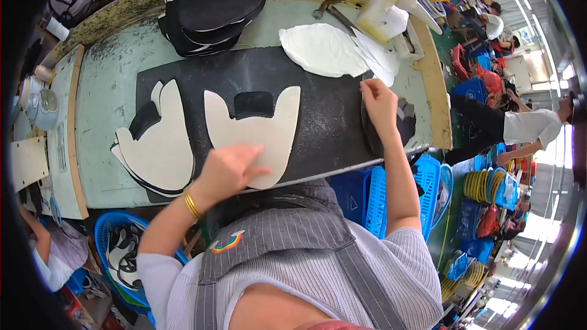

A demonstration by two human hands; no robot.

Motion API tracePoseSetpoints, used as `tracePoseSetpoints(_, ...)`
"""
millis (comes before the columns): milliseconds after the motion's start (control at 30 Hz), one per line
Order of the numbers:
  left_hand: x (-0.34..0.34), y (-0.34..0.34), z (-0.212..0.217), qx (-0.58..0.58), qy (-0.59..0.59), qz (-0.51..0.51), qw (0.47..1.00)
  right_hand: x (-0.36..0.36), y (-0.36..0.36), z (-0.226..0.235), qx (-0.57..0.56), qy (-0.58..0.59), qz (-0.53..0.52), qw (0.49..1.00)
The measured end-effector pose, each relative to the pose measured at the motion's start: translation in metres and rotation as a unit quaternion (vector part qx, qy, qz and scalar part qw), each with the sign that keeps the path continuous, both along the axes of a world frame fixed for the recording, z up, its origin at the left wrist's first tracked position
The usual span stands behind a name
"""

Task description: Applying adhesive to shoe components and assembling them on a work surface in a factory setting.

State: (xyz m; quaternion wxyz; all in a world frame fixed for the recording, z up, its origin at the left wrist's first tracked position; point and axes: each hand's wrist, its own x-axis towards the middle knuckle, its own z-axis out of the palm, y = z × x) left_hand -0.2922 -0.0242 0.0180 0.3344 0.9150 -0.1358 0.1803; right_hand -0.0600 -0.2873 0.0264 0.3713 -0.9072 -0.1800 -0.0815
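Observation:
A cream U-shaped piece [254, 128] lies on a black mat [324, 128], with a small black patch [254, 104] in its notch. My left hand [229, 171] rests over the lower part of that cream piece, its thumb and forefinger spread apart, holding nothing I can see. On the right of the mat, my right hand [380, 102] pinches the upper edge of a dark curved piece [370, 128]; its fingertips are partly hidden. Just beside it sit smaller grey-black pieces [405, 119]. Left of my left hand is a stack of similar cream pieces [162, 146] with black edges.
A pile of black cut pieces [220, 6] stands at the back of the table. White thin sheets [321, 49], a hammer [327, 7] and a whitish container [385, 18] lie at the back right. A blue basket [125, 223] of cut pieces is below left. Other people work at right.

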Motion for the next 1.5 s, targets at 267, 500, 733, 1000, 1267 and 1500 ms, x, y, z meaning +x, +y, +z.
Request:
tracePoseSetpoints(267,0.247,0.019,-0.064,-0.072,-0.086,0.268,0.957,0.05,0.058,-0.021,-0.149,-0.086,0.058,0.983)
tracePoseSetpoints(500,0.234,0.043,-0.001,-0.167,0.093,0.191,0.963,0.059,0.026,-0.024,-0.084,-0.079,0.079,0.99)
tracePoseSetpoints(733,0.205,0.017,0.005,0.314,-0.104,0.202,0.922,0.084,0.084,-0.014,-0.031,-0.054,0.146,0.987)
tracePoseSetpoints(1000,0.19,-0.002,-0.043,0.127,-0.037,0.077,0.988,0.054,0.104,-0.033,-0.217,-0.161,0.246,0.931)
tracePoseSetpoints(1267,0.186,0.004,-0.054,0.152,-0.055,0.101,0.982,0.065,0.119,-0.03,-0.303,-0.228,0.304,0.874)
tracePoseSetpoints(1500,0.183,0.003,-0.055,0.142,-0.025,0.101,0.984,0.117,0.096,-0.023,-0.099,0.052,0.117,0.987)
